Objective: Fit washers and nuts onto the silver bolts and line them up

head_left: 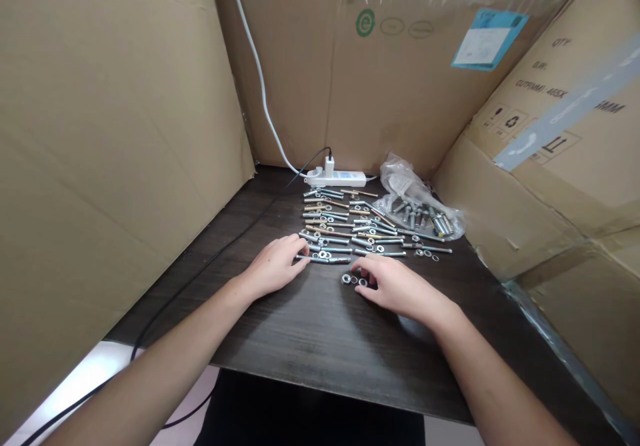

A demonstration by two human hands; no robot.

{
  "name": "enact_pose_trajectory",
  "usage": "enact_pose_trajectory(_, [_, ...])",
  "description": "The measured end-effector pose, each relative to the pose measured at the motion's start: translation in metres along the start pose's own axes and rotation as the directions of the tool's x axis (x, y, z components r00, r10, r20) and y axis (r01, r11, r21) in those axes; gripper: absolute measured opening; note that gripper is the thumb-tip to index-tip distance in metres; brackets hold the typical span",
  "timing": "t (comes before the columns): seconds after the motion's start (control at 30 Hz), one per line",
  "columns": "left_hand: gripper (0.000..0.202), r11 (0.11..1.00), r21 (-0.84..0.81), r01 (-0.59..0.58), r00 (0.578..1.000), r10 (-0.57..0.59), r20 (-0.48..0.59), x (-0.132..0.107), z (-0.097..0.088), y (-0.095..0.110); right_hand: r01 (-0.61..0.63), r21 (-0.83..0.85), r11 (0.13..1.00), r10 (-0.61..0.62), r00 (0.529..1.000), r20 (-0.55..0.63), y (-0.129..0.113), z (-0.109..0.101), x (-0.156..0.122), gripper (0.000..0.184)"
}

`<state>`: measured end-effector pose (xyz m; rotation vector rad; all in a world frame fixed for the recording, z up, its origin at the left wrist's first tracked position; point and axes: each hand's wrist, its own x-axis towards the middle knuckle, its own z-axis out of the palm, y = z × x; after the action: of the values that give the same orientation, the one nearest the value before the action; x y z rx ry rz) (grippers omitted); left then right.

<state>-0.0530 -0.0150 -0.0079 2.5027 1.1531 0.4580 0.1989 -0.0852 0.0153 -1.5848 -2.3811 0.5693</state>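
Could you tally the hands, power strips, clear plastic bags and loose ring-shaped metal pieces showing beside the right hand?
Hands (left hand, right hand): 2
Power strip: 1
Clear plastic bag: 1
Ring-shaped metal pieces: 3
Total: 7

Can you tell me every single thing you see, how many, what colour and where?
Bolts: too many to count, silver and gold-coloured, rows on the table
Nuts and washers: many, mostly silver, among the bolts, three by the right fingers
Plastic bag: one, clear, back right, metal parts inside
Power strip: one, white, behind the bolts
Plug: one, white, on the strip
White cable: one, white, at the back
Thin cable: one, black, table's left
Cardboard: three sides, brown, around the table
Label: one, blue and white, back cardboard
Tape: one grey strip, right cardboard
Table: one, dark brown, middle
Left hand: one, bare, beside the nearest bolts
Right hand: one, bare, beside three small rings
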Motion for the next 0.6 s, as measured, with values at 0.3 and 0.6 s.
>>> enact_pose_trajectory(0.3, [0.007, 1.0, -0.019, 0.01, 0.999, -0.011, -0.031, 0.001, 0.002, 0.0, 0.044, -0.071, 0.997, -0.048, 0.997, -0.065, -0.017, -0.003, -0.004, 0.017])
enact_pose_trajectory(0.6, [0.008, 1.0, -0.006, 0.016, 0.999, -0.016, -0.032, 0.0, 0.002, 0.0, 0.049, -0.138, 0.989, -0.05, 0.999, -0.003, -0.024, 0.002, -0.004, 0.026])
